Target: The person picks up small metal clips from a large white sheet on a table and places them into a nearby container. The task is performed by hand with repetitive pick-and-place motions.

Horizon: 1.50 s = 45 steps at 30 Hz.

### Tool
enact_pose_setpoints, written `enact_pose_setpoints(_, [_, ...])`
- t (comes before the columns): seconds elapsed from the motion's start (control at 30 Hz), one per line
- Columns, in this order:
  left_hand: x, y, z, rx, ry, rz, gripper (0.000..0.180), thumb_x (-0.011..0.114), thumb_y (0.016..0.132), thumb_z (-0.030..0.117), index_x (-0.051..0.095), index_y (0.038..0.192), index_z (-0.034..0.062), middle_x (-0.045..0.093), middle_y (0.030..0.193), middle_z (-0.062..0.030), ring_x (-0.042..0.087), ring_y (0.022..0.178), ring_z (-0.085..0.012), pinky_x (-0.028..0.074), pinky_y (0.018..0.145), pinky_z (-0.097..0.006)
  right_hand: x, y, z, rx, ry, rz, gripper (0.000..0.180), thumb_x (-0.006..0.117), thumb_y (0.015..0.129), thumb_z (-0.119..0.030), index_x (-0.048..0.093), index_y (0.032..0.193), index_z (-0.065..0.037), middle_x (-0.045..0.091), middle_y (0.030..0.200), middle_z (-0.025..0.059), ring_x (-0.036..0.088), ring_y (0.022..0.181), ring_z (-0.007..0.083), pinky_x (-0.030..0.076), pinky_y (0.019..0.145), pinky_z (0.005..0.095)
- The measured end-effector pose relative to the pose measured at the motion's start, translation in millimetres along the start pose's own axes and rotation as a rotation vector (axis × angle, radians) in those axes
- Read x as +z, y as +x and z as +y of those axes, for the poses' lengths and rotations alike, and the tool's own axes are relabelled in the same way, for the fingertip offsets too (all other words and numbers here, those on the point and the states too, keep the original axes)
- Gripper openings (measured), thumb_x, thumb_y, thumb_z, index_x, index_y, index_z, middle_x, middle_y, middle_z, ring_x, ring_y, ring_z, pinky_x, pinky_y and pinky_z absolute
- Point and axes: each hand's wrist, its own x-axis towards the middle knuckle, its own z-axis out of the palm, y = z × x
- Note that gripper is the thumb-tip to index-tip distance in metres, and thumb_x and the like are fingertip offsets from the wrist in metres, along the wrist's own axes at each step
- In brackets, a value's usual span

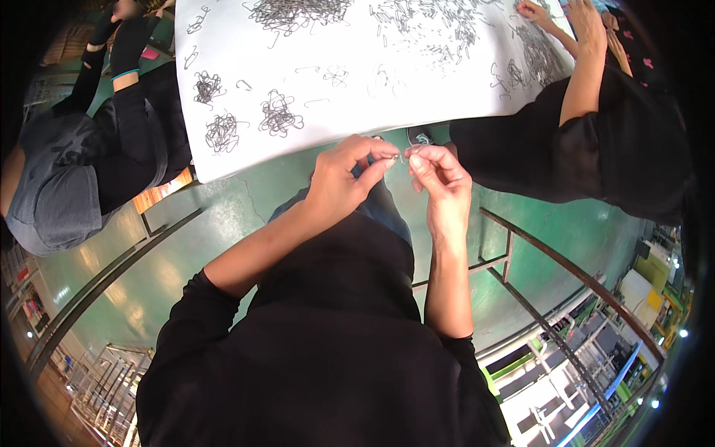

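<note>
In front of my body, just off the table's near edge, my left hand (339, 179) and my right hand (441, 179) meet almost fingertip to fingertip. My left thumb and forefinger pinch a tiny metal piece. Between the two hands shows a thin bent metal wire (404, 158), its other end pinched by my right thumb and fingers. Whether the two pieces are joined is too small to tell. On the white table (335, 119) beyond lie tangled heaps of bent wire hooks, the nearest being one heap (281, 114) and another (222, 132).
Farther back are a large wire heap (298, 13) and many scattered small metal pieces (432, 30). People in dark clothes sit close on both sides; one co-worker's forearm (583, 86) reaches over the table at right. Metal rails (566, 268) stand behind on the green floor.
</note>
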Motion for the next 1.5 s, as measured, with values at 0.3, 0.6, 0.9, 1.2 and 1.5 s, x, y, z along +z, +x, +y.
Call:
enact_pose_setpoints(0.3, [19, 17, 4, 0.082, -0.075, -0.036, 0.024, 0.068, 0.082, -0.001, 0.064, 0.106, 0.0027, 0.069, 0.091, -0.0058, 0.062, 0.072, -0.0109, 0.049, 0.066, -0.025, -1, -4, 2, -0.228, -0.052, 0.13, 0.005, 0.067, 0.085, 0.0, 0.064, 0.089, -0.001, 0.057, 0.106, 0.0084, 0.058, 0.097, 0.0153, 0.049, 0.073, 0.0239])
enact_pose_setpoints(0.6, [20, 84, -48, 0.261, 0.225, -0.023, 0.021, 0.067, 0.082, 0.01, 0.066, 0.102, 0.0059, 0.064, 0.094, -0.0112, 0.057, 0.091, -0.0272, 0.047, 0.08, -0.037, -12, 12, 13, -0.516, -0.369, 0.252, 0.005, 0.066, 0.086, -0.005, 0.062, 0.087, -0.002, 0.056, 0.099, 0.0104, 0.054, 0.082, 0.016, 0.046, 0.075, 0.0288])
enact_pose_setpoints(0.9, [60, 212, -125, 0.126, 0.818, 0.087, 0.01, 0.069, 0.082, 0.017, 0.067, 0.086, 0.0075, 0.062, 0.085, -0.0086, 0.057, 0.09, -0.0266, 0.046, 0.081, -0.039, -27, 17, 14, -0.499, -0.476, 0.164, 0.009, 0.068, 0.08, 0.002, 0.062, 0.086, -0.002, 0.058, 0.097, 0.0114, 0.058, 0.089, 0.0229, 0.048, 0.079, 0.0323])
enact_pose_setpoints(1.2, [43, 177, -109, -0.105, 0.393, -0.062, 0.016, 0.069, 0.083, 0.014, 0.066, 0.097, 0.0057, 0.069, 0.087, -0.0059, 0.063, 0.08, -0.0169, 0.048, 0.07, -0.032, -18, 15, 25, -0.449, -0.484, 0.185, 0.006, 0.066, 0.082, -0.002, 0.063, 0.087, -0.001, 0.059, 0.097, 0.0101, 0.054, 0.085, 0.0202, 0.044, 0.076, 0.0299])
enact_pose_setpoints(1.5, [-2, 59, -11, -0.36, -0.274, -0.228, 0.015, 0.069, 0.087, 0.012, 0.067, 0.095, 0.0005, 0.068, 0.086, -0.004, 0.061, 0.078, -0.0086, 0.049, 0.069, -0.024, 11, 5, 40, -0.497, -0.526, 0.186, 0.009, 0.068, 0.081, -0.002, 0.061, 0.087, -0.003, 0.059, 0.096, 0.009, 0.055, 0.088, 0.0224, 0.041, 0.082, 0.0352])
